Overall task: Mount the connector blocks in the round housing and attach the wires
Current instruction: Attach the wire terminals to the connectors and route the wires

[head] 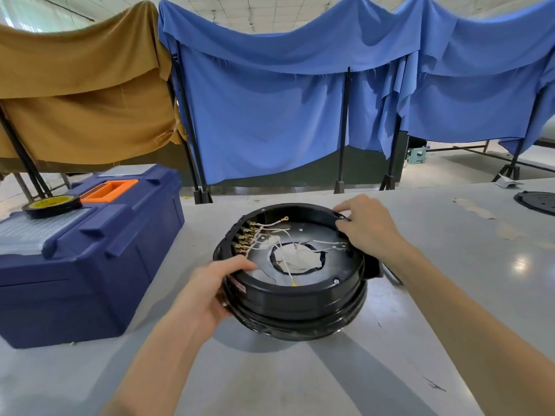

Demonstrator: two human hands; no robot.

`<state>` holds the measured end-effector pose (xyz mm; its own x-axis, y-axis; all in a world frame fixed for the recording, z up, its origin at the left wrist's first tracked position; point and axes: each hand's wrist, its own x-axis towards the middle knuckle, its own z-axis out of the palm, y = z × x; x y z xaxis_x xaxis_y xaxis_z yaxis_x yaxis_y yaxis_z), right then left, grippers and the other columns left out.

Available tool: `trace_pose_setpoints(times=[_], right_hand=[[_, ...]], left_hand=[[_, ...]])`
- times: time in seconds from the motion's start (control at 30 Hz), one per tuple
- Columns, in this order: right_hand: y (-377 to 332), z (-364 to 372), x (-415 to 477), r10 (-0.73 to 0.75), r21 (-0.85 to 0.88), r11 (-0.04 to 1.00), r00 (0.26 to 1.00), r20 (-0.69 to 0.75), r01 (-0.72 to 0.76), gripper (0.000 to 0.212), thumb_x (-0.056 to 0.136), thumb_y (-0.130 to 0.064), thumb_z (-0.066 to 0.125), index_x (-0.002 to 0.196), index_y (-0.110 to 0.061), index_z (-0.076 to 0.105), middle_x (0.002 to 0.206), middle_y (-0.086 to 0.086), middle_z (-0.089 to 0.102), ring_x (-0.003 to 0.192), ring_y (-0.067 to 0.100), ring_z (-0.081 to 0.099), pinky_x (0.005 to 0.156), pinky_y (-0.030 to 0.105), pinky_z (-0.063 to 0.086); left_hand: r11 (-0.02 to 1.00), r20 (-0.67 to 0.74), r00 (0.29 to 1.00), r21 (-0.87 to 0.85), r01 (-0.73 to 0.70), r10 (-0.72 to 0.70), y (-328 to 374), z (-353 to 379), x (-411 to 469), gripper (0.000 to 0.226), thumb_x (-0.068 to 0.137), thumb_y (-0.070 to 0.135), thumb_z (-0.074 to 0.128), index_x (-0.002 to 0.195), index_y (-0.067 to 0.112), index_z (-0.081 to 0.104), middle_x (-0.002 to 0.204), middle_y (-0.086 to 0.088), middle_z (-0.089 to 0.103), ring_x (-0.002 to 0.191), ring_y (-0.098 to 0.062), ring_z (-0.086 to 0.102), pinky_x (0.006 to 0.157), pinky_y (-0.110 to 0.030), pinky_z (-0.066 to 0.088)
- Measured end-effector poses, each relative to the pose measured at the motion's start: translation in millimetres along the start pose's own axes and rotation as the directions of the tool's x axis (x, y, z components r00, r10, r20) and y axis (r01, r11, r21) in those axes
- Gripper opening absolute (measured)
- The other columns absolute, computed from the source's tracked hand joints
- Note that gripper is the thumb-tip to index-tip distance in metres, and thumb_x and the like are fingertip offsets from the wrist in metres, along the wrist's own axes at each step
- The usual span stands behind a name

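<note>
Black round housing sits mid-bench, tilted up toward the camera. Left hand has its grip clamped on the near-left rim, right hand pinches the far-right rim. White wires run to brass connector blocks inside. Blue toolbox sits left.

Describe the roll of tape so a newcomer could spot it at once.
Start at the big dark blue toolbox on the table, left of the round black housing. The roll of tape lies flat on the clear lid panel, just left of the orange handle. It is the only ring there: black outside, yellow core.
</note>
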<state>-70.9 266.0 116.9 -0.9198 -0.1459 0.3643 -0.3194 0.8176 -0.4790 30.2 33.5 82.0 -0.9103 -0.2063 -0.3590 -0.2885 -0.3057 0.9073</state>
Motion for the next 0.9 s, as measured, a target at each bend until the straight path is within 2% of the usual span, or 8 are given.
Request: trace_pose_setpoints(times=[0.1,0.2,0.3,0.43,0.6,0.7,0.83,0.9], right_hand=[[-1,0,2,0.049,0.358,0.933,0.998,-0.049,-0.028,0.018,0.097,-0.029,0.056,0.086,-0.032,0.070,0.077,0.000,0.066,0.074,0.019,0.064,0.079,0.038,0.054],[9,1,3,0.179,0.536,0.836,0.981,-0.072,-0.113,0.027,0.102,-0.030,0.047,0.105,-0.013,0.067,0.090,0.005,0.071,0.078,0.019,0.071,0.084,0.046,0.058],[23,14,-2,0.238,0.502,0.843,0.971,-0.022,-0.195,0.021,0.102,-0.020,0.049,0.102,-0.010,0.067,0.092,0.009,0.071,0.081,0.023,0.072,0.085,0.051,0.058],[37,39,-9,0.225,0.411,0.873,0.964,0.141,-0.264,0.023,0.100,-0.013,0.053,0.107,-0.003,0.071,0.099,0.010,0.072,0.093,0.027,0.069,0.091,0.044,0.055],[36,74,-11,0.065,0.230,0.963,0.953,0.297,-0.138,0.027,0.097,-0.009,0.053,0.119,-0.008,0.069,0.131,0.007,0.063,0.123,0.022,0.056,0.096,0.025,0.041],[33,97,-5,-0.024,0.125,0.992,0.915,0.402,-0.028,0.034,0.098,-0.010,0.050,0.126,-0.019,0.066,0.152,0.001,0.041,0.139,0.021,0.040,0.107,0.031,0.032],[34,117,1,-0.057,-0.015,0.997,0.903,0.426,0.070,0.046,0.095,-0.003,0.043,0.122,-0.029,0.068,0.148,-0.012,0.045,0.138,0.015,0.035,0.089,0.031,0.019],[37,120,2,-0.071,-0.059,0.993,0.919,0.389,0.102,0.049,0.091,0.003,0.041,0.123,-0.023,0.069,0.142,-0.010,0.052,0.133,0.019,0.037,0.090,0.030,0.024]], left_hand=[[0.990,-0.089,0.996,-0.138,-0.002,-0.010,10,-4,10,0.028,0.056,0.010,0.075,0.080,0.013,0.060,0.064,-0.005,0.060,0.051,-0.019,0.059,0.052,-0.028,0.050],[0.964,-0.133,0.991,-0.264,-0.017,-0.019,25,-14,21,0.023,0.061,0.017,0.069,0.081,0.016,0.056,0.074,-0.002,0.057,0.068,-0.021,0.060,0.059,-0.031,0.053],[0.928,-0.137,0.990,-0.368,-0.064,0.014,37,-18,29,0.018,0.065,0.020,0.066,0.080,0.018,0.056,0.082,-0.001,0.057,0.077,-0.021,0.060,0.065,-0.031,0.053],[0.885,-0.126,0.991,-0.454,-0.104,0.052,42,-17,31,0.015,0.073,0.022,0.061,0.063,0.021,0.050,0.058,0.005,0.051,0.061,-0.012,0.049,0.060,-0.023,0.037],[0.880,-0.100,0.995,-0.470,-0.067,0.023,30,-27,41,0.019,0.074,0.022,0.059,0.059,0.021,0.049,0.060,0.004,0.048,0.056,-0.012,0.052,0.057,-0.024,0.043],[0.896,-0.078,0.997,-0.442,-0.045,0.011,24,-32,48,0.026,0.062,0.019,0.060,0.045,0.022,0.041,0.056,0.007,0.039,0.051,-0.012,0.042,0.054,-0.023,0.035],[0.924,-0.059,0.998,-0.380,-0.035,0.014,20,-32,51,0.035,0.069,0.019,0.059,0.035,0.018,0.051,0.046,0.007,0.051,0.041,-0.013,0.055,0.049,-0.019,0.046],[0.924,-0.088,0.996,-0.377,-0.057,0.025,19,-30,51,0.043,0.074,0.019,0.059,0.031,0.017,0.053,0.042,0.005,0.055,0.037,-0.014,0.058,0.045,-0.022,0.052]])
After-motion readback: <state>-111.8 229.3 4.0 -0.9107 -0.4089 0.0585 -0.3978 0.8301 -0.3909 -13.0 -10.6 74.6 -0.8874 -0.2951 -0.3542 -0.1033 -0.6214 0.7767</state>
